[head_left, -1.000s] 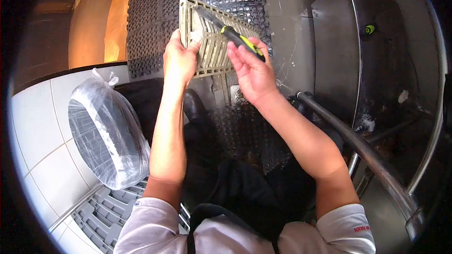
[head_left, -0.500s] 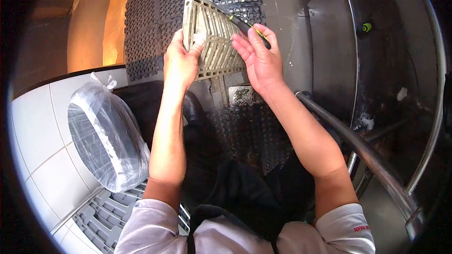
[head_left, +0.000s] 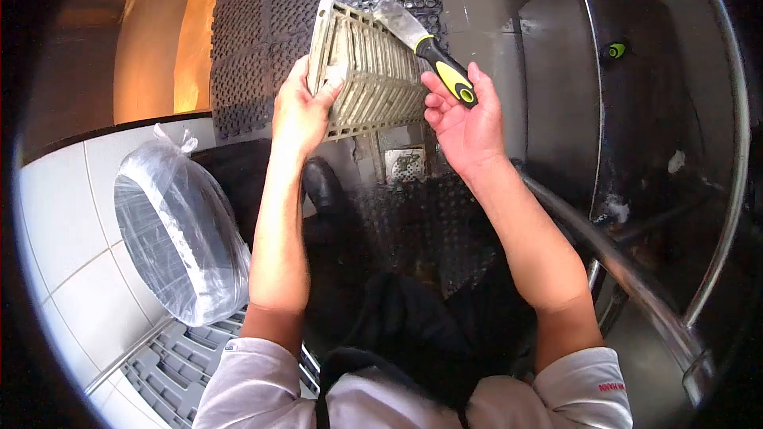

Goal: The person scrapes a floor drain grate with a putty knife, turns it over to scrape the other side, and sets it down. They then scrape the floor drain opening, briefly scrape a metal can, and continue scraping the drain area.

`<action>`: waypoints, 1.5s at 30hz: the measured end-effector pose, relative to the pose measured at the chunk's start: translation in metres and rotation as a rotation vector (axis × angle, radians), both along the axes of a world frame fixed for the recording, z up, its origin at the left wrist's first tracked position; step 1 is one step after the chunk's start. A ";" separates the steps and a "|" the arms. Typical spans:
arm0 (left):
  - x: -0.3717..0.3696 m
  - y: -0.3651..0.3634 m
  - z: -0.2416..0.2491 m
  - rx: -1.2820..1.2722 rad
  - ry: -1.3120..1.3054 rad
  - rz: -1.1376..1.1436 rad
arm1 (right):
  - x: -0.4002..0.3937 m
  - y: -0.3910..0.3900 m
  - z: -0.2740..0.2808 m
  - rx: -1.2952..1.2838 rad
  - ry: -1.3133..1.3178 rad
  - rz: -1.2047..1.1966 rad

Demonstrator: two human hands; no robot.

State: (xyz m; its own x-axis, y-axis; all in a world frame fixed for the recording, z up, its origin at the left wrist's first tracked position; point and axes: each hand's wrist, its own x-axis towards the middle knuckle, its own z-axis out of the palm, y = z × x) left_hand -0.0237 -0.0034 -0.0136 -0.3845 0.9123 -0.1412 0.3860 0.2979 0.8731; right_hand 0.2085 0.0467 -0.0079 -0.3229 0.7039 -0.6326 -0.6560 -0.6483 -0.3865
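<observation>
Left grip [head_left: 302,117]: closed on left edge of slatted panel [head_left: 373,71], thumb over face, seemingly for steadiness.
Right grip [head_left: 470,129]: lightly grasping scraper [head_left: 443,65] by handle, just right of slatted panel.
Blade: angled toward slatted panel's top edge; cannot tell whether touching.
Tilt: ribs angled upward, perhaps for easier reach.
Floor drain [head_left: 405,165]: nearer the body than slatted panel.

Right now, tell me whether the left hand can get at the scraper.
Probably not freely: the left hand is holding the slatted panel by one side, and the right hand has the scraper by its handle.
</observation>
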 end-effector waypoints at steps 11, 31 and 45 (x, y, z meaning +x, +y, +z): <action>-0.001 -0.006 0.014 -0.097 -0.109 -0.123 | 0.007 -0.001 -0.002 -0.277 0.132 0.068; 0.002 -0.001 0.014 -0.030 -0.038 -0.188 | 0.011 0.001 0.028 1.085 -1.233 0.300; 0.001 -0.002 0.004 -0.024 -0.017 -0.046 | 0.042 0.018 0.022 0.702 -1.545 0.671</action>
